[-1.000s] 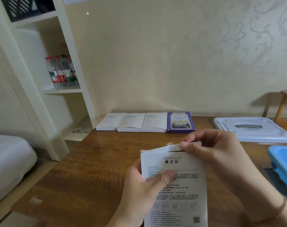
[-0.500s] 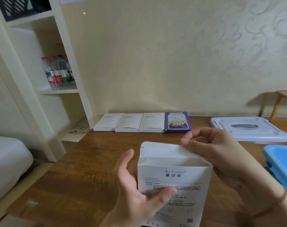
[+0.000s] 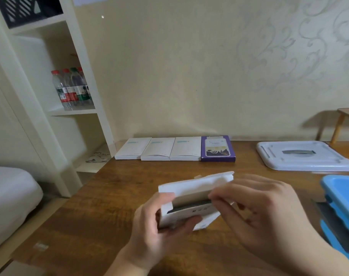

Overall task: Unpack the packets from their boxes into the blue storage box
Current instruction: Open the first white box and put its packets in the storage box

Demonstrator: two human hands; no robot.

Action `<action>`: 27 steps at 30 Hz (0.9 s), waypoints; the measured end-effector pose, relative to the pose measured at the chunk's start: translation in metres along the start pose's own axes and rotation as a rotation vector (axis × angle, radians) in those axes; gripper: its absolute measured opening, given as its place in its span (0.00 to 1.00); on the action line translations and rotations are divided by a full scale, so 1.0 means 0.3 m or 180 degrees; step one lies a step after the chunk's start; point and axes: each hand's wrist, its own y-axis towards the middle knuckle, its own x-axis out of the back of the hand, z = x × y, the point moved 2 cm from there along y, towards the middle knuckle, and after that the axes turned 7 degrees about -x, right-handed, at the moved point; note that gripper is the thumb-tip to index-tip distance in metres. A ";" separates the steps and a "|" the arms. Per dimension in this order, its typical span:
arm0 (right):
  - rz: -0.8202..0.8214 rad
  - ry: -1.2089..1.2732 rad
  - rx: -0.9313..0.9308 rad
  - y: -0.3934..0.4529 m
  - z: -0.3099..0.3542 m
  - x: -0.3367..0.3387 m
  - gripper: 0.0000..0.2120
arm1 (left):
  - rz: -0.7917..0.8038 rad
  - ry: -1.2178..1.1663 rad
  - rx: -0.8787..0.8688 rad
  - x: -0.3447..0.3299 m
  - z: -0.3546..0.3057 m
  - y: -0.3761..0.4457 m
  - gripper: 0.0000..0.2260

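Left hand (image 3: 161, 222) cradles the opened white box (image 3: 191, 200) above the worktop (image 3: 113, 196); right hand (image 3: 255, 212) pinches the packets' edge at its mouth. Thin card, probably light and crushable, packets likely slippery, so grip their top edge. Blue storage box (image 3: 342, 198) waits right.

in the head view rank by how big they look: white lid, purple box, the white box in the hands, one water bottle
1. white lid
2. white box, held close to the camera, so possibly flattered
3. purple box
4. water bottle, far back on the shelf, so unsure against the purple box
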 end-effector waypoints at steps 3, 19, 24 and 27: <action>0.0360 -0.0341 -0.0162 0.004 0.005 0.017 0.02 | 0.0240 -0.0034 -0.0406 0.004 0.005 -0.012 0.27; 0.1216 -0.1721 0.0505 0.020 0.043 -0.030 0.18 | 0.0562 -0.0114 -0.0368 -0.013 -0.001 -0.022 0.30; 0.1168 -0.1746 0.0724 0.018 0.028 -0.075 0.16 | 0.0525 -0.0165 -0.0452 -0.021 0.002 -0.033 0.28; 0.1213 -0.1562 0.0777 0.006 -0.004 -0.106 0.10 | 0.0754 -0.0054 -0.0574 -0.023 0.012 -0.045 0.28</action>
